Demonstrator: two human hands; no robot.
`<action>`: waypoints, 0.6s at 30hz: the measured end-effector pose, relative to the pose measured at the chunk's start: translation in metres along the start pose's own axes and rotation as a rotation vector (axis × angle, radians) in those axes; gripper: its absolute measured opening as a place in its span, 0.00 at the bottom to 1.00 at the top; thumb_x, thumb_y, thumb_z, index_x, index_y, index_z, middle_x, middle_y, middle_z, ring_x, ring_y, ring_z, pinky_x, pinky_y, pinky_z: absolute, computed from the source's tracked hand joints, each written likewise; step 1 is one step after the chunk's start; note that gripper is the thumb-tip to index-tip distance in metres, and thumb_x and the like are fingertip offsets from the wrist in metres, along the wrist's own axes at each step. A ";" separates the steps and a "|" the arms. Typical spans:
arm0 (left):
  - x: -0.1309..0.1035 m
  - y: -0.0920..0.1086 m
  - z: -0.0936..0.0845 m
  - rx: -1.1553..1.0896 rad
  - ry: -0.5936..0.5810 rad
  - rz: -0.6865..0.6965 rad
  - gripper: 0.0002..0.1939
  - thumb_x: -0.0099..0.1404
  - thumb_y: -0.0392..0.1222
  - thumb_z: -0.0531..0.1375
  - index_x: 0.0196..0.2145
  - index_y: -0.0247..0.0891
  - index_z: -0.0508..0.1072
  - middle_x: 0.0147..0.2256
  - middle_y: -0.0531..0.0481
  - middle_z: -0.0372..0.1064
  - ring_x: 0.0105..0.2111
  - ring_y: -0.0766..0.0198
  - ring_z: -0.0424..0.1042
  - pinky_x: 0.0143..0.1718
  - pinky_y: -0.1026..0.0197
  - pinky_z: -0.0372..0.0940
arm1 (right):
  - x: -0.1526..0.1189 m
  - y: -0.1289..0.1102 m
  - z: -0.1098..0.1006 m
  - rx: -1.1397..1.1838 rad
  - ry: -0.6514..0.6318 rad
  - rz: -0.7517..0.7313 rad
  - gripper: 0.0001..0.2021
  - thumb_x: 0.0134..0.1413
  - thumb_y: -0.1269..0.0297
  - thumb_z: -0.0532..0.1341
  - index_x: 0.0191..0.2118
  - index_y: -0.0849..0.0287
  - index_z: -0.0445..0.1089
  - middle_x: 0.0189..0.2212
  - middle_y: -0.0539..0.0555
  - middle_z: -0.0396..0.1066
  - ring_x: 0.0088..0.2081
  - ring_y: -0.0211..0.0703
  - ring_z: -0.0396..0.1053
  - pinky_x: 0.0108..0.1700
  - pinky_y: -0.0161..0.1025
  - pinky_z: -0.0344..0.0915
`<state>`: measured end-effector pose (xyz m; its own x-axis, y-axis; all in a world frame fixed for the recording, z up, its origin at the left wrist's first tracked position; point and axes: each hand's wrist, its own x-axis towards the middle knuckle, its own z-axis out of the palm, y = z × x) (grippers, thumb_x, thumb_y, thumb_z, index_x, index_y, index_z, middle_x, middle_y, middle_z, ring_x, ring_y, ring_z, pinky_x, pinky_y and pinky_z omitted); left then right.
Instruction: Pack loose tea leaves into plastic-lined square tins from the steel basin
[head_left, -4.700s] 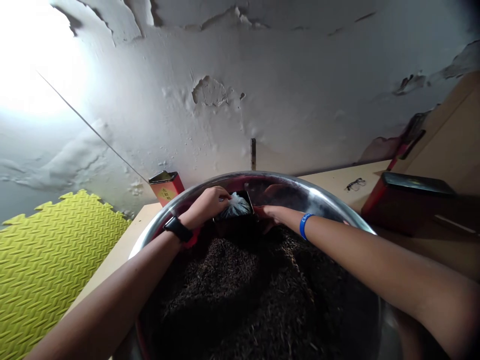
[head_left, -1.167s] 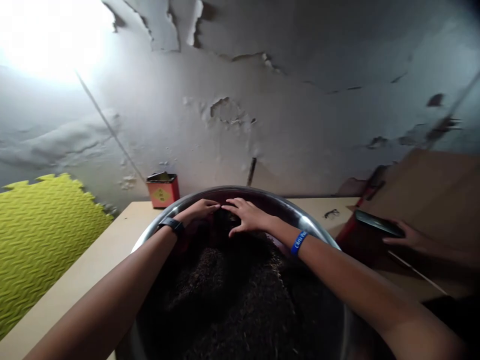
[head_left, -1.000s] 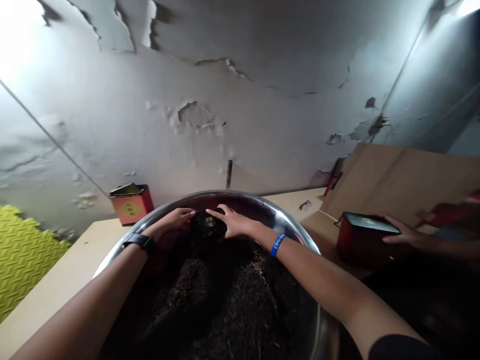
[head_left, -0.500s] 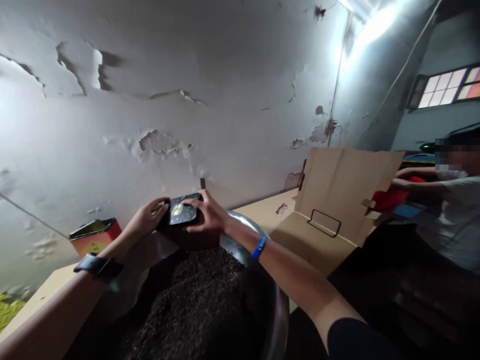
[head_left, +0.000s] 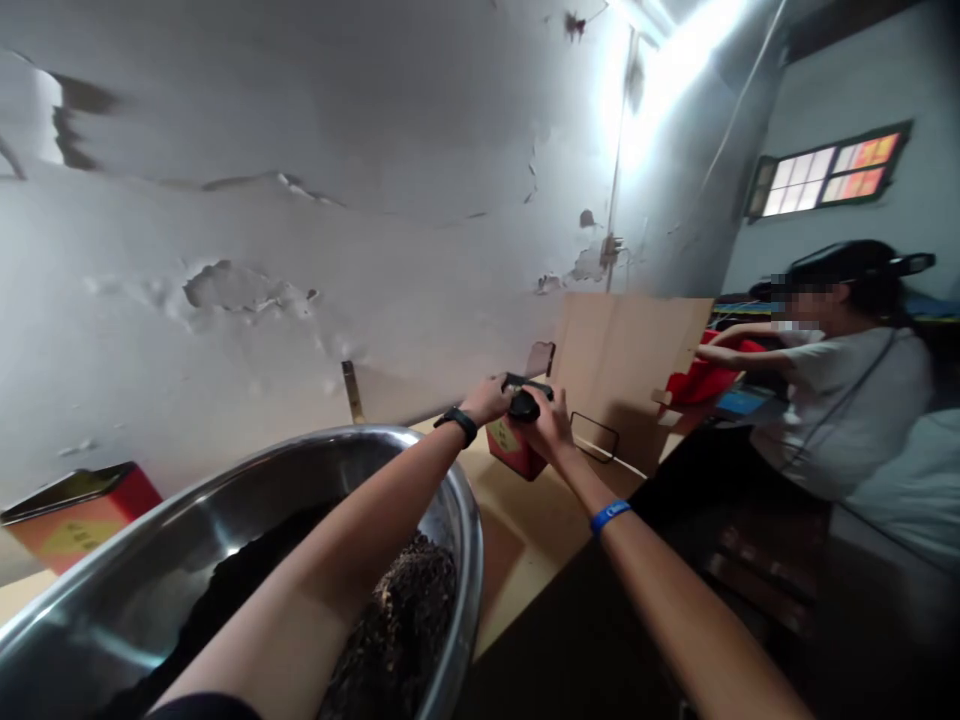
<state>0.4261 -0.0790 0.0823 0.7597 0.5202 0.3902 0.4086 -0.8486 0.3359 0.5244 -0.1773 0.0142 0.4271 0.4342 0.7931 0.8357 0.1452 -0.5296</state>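
Observation:
My left hand and my right hand are both closed on the dark top of a red tin with a yellow label. A small rounded black piece, perhaps its lid, shows between my fingers. The tin is over the tabletop, right of a large steel basin; I cannot tell if its base touches. Dark, crumbly tea-like leaves lie in the basin, under my left forearm.
A second red tin, its top open, stands left of the basin. A flat upright strip leans by the wall. Beyond my hands stands an open cardboard box with a black wire handle. At right, a person handles something red.
Both hands have carried the tin rightward from the basin's far edge to the tabletop beside it. The view has swung right, and more of the basin and the other person shows.

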 end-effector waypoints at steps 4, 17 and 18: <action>0.006 -0.010 0.064 0.009 -0.220 -0.047 0.17 0.67 0.46 0.56 0.49 0.34 0.67 0.47 0.43 0.66 0.44 0.59 0.69 0.45 0.50 0.67 | -0.038 0.050 0.010 0.040 -0.039 0.122 0.27 0.32 0.59 0.67 0.44 0.62 0.72 0.44 0.64 0.61 0.43 0.57 0.64 0.50 0.54 0.62; 0.010 -0.035 0.112 -0.061 -0.358 -0.023 0.34 0.65 0.54 0.53 0.62 0.31 0.54 0.50 0.32 0.66 0.48 0.48 0.69 0.48 0.51 0.62 | 0.089 0.065 -0.016 0.518 -0.132 0.371 0.10 0.52 0.70 0.51 0.22 0.60 0.57 0.17 0.46 0.53 0.18 0.31 0.51 0.21 0.30 0.52; 0.010 -0.035 0.112 -0.067 -0.350 -0.020 0.34 0.65 0.54 0.53 0.62 0.31 0.55 0.49 0.32 0.67 0.47 0.47 0.70 0.46 0.52 0.63 | 0.086 0.066 -0.007 0.529 -0.157 0.408 0.11 0.56 0.69 0.52 0.23 0.61 0.58 0.18 0.45 0.53 0.18 0.30 0.50 0.20 0.29 0.51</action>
<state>0.4759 -0.0546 -0.0220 0.8839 0.4624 0.0698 0.3997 -0.8246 0.4005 0.6186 -0.1365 0.0494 0.5834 0.6642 0.4674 0.3211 0.3399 -0.8839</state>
